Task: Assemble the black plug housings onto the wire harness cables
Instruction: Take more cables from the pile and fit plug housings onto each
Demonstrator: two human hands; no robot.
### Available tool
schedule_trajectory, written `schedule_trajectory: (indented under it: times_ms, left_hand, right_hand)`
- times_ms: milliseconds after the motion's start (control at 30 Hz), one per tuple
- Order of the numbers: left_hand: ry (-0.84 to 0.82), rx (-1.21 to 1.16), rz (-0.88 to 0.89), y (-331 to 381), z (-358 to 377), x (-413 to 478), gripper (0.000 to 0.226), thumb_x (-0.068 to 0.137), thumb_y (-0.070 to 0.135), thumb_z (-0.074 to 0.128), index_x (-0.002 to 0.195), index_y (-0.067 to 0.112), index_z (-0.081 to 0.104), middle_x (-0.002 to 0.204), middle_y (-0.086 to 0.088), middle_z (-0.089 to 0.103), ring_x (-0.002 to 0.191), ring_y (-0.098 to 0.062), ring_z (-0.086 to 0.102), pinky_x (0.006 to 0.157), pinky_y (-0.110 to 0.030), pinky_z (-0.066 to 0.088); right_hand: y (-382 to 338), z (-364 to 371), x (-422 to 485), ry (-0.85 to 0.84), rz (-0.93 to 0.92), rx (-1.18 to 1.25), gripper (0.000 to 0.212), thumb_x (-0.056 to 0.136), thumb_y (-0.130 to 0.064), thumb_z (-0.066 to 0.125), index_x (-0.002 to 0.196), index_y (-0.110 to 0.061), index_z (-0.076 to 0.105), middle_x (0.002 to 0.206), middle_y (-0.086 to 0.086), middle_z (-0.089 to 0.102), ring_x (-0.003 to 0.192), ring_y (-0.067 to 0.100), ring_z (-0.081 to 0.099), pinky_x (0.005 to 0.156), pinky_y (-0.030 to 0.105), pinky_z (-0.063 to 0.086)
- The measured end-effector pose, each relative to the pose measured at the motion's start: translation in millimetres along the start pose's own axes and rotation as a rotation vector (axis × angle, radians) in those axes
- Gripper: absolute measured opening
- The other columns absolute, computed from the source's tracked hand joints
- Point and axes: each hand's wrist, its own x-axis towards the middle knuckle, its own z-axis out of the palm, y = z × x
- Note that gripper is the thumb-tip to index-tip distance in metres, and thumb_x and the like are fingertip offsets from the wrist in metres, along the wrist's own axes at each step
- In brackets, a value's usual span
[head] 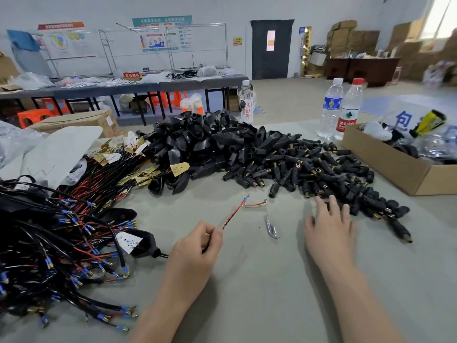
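Lower centre: left grip [197,246] pinches red-black wire [233,214], tip pointing up-right; right grip [329,226] flat, fingers straight, at near edge of plug pile [321,169]. Housing heap [210,139] behind. Harness tangle [61,243] lower left, cardboard box [385,164] right, on worktop [247,280].

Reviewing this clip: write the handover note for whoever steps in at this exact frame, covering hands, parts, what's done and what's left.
Left hand: pinches a red-and-black wire pair, its blue-tipped end raised over the table.
Right hand: open, fingers at the near edge of the small black plugs pile, holding nothing.
Parts: larger black housings are heaped behind centre, and the harness cables are bundled on the left.
Done: cannot tell how many are finished.
Left: the held wire has no plug on its end yet. Pick one and fit it.
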Motion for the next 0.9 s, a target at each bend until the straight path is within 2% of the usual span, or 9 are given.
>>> schedule_trajectory:
  times_ms: [167, 267, 400, 533, 600, 667, 800, 833, 900]
  left_hand:
    - [0.001, -0.035, -0.036, 1.7, -1.1, -0.6, 0.027, 0.1, 0.039, 0.05, 0.078, 0.024, 0.045, 0.048, -0.002, 0.044, 0.047, -0.019, 0.039, 0.055, -0.047, 0.038]
    - [-0.028, -0.039, -0.036, 1.6, -2.1, -2.7, 0.025, 0.1, 0.038, 0.05, 0.079, 0.025, 0.046, 0.048, 0.003, 0.056, 0.046, -0.012, 0.049, 0.059, -0.041, 0.043]
    - [-0.041, -0.034, -0.029, 0.5, -2.1, -2.0, 0.024, 0.097, 0.043, 0.048, 0.078, 0.028, 0.048, 0.057, 0.009, 0.065, 0.048, -0.005, 0.052, 0.057, -0.032, 0.039]
    - [-0.069, -0.078, -0.057, 1.4, -2.6, -0.9, 0.03, 0.086, 0.055, 0.044, 0.077, 0.028, 0.052, 0.057, 0.008, 0.064, 0.054, -0.011, 0.058, 0.062, -0.04, 0.049]
    - [-0.068, -0.076, -0.053, 0.6, -2.5, -0.5, 0.034, 0.083, 0.056, 0.045, 0.077, 0.023, 0.053, 0.052, 0.004, 0.056, 0.054, -0.02, 0.054, 0.063, -0.045, 0.049]
    - [-0.04, -0.041, -0.02, -2.0, -1.3, -0.2, 0.036, 0.083, 0.055, 0.047, 0.079, 0.02, 0.054, 0.052, 0.0, 0.045, 0.052, -0.021, 0.042, 0.057, -0.043, 0.044]
    - [0.017, -0.032, 0.02, -2.6, -1.0, -0.3, 0.036, 0.085, 0.056, 0.048, 0.084, 0.021, 0.058, 0.054, -0.002, 0.039, 0.052, -0.016, 0.031, 0.052, -0.035, 0.032]
    - [0.036, -0.04, 0.015, -1.9, -1.4, -0.8, 0.036, 0.085, 0.057, 0.048, 0.085, 0.023, 0.058, 0.053, -0.001, 0.037, 0.051, -0.014, 0.03, 0.052, -0.033, 0.03]
    - [0.07, -0.078, -0.003, -1.1, -2.2, -2.0, 0.035, 0.086, 0.058, 0.047, 0.087, 0.024, 0.058, 0.05, 0.005, 0.034, 0.05, -0.011, 0.028, 0.052, -0.031, 0.026]
  right_hand:
    - [0.0, -0.6, 3.8, -0.02, -0.037, -0.098, 0.056, 0.102, -0.018, 0.032, 0.156, -0.022, 0.016, 0.166, 0.009, 0.009, 0.152, 0.036, 0.004, 0.119, 0.051, 0.014]
    - [5.8, -6.7, 12.2, -0.018, -0.049, -0.159, 0.058, 0.101, -0.008, 0.032, 0.156, -0.019, 0.017, 0.164, 0.006, 0.016, 0.151, 0.035, 0.01, 0.12, 0.051, 0.016]
    - [16.5, -13.5, 21.3, 0.016, -0.095, -0.272, 0.047, 0.1, -0.011, 0.039, 0.146, -0.018, 0.04, 0.143, 0.007, 0.044, 0.13, 0.035, 0.039, 0.115, 0.045, 0.026]
    - [19.4, -15.8, 21.5, 0.072, -0.114, -0.304, 0.026, 0.098, -0.014, 0.049, 0.121, -0.018, 0.062, 0.118, 0.009, 0.049, 0.109, 0.032, 0.044, 0.104, 0.042, 0.028]
    - [15.6, -19.1, 17.0, 0.141, -0.144, -0.153, 0.02, 0.1, -0.016, 0.051, 0.114, -0.017, 0.065, 0.11, 0.009, 0.054, 0.103, 0.032, 0.047, 0.095, 0.043, 0.034]
    - [5.8, -24.5, 11.4, 0.164, -0.187, 0.137, 0.017, 0.101, -0.016, 0.051, 0.109, -0.019, 0.066, 0.105, 0.006, 0.059, 0.098, 0.029, 0.053, 0.083, 0.04, 0.04]
    - [-31.7, -30.9, -8.7, -0.219, 0.075, 1.261, 0.013, 0.101, -0.016, 0.054, 0.102, -0.018, 0.067, 0.093, 0.003, 0.073, 0.082, 0.015, 0.072, 0.073, 0.03, 0.059]
    - [-38.0, -28.6, -15.2, -0.323, 0.154, 1.478, 0.013, 0.101, -0.016, 0.053, 0.103, -0.016, 0.066, 0.094, 0.003, 0.076, 0.081, 0.014, 0.074, 0.069, 0.026, 0.06]
    - [-43.9, -21.3, -23.7, -0.433, 0.261, 1.726, 0.014, 0.1, -0.017, 0.053, 0.106, -0.01, 0.064, 0.101, 0.006, 0.077, 0.084, 0.019, 0.075, 0.067, 0.025, 0.06]
